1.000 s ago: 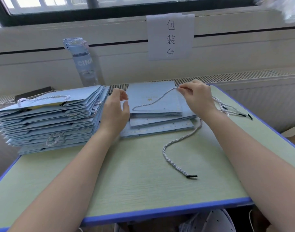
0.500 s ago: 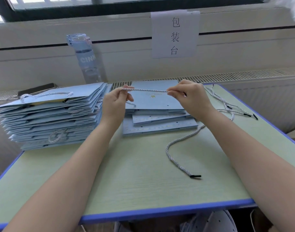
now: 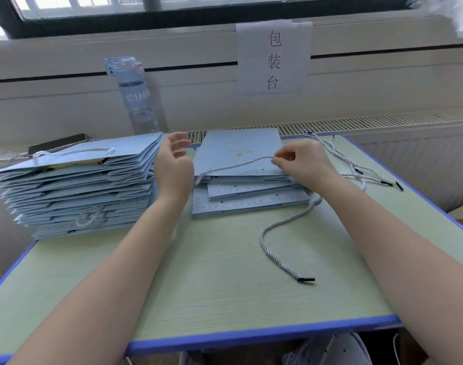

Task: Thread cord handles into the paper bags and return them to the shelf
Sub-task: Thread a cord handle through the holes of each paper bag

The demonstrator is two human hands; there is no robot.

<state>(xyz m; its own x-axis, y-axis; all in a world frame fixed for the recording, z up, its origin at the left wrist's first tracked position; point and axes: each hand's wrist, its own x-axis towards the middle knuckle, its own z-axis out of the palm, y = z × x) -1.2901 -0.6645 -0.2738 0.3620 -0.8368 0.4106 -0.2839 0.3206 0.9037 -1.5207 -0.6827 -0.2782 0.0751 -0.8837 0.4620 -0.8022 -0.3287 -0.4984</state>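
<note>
One white-and-grey twisted cord (image 3: 241, 164) pinched at its middle in our right hand (image 3: 304, 164), fingers (image 3: 277, 160) closed on it; one part lies across top flat pale-blue paper bag (image 3: 238, 154) of small pile, other part trails onto green blue-edged worktop (image 3: 212, 285), black tip near front. Our left hand (image 3: 174, 167) hovers beside, fingers spread, holding nothing. Taller stack of corded blue bags (image 3: 77, 185) left; spare cords (image 3: 356, 167) right.

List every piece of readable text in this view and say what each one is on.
"包装台": paper sign taped to the wall.
"CINN", cut off at the edge: water bottle.
Gold print with a crown mark: top paper bag, upside down and too blurred to read.
</note>
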